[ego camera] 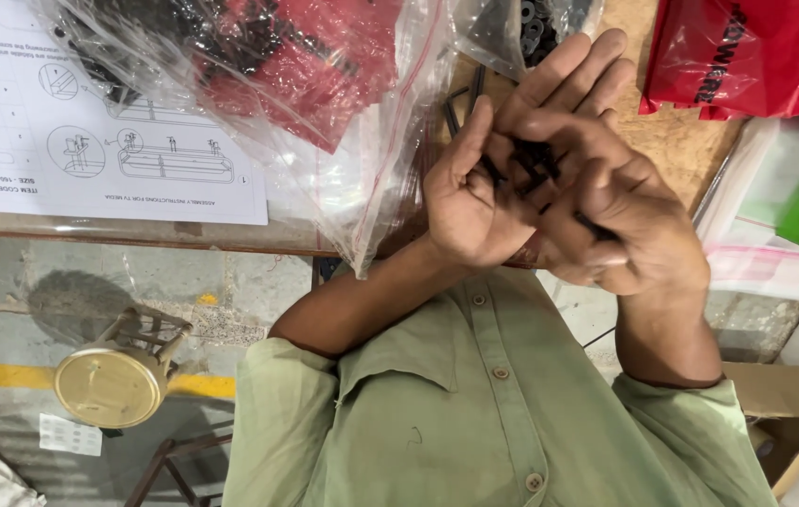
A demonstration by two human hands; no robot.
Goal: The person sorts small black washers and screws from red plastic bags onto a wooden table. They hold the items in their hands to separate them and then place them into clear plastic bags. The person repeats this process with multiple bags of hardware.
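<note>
My left hand (471, 202) is turned palm up above the table edge, fingers stretched, and cradles a small pile of black metal pieces (523, 161) that look like screws and thin hex keys. My right hand (632, 225) lies across it from the right. Its fingers curl into the pile and pinch some of the black pieces, and one thin black piece (597, 226) pokes out between them. More black hex keys (457, 101) lie on the wooden table (676, 141) just behind my left hand.
A clear plastic bag (324, 103) of black and red parts lies left of my hands, partly over a white instruction sheet (108, 122). A red bag (756, 52) and clear packets with green card (794, 207) are right. A round stool (113, 380) stands on the floor.
</note>
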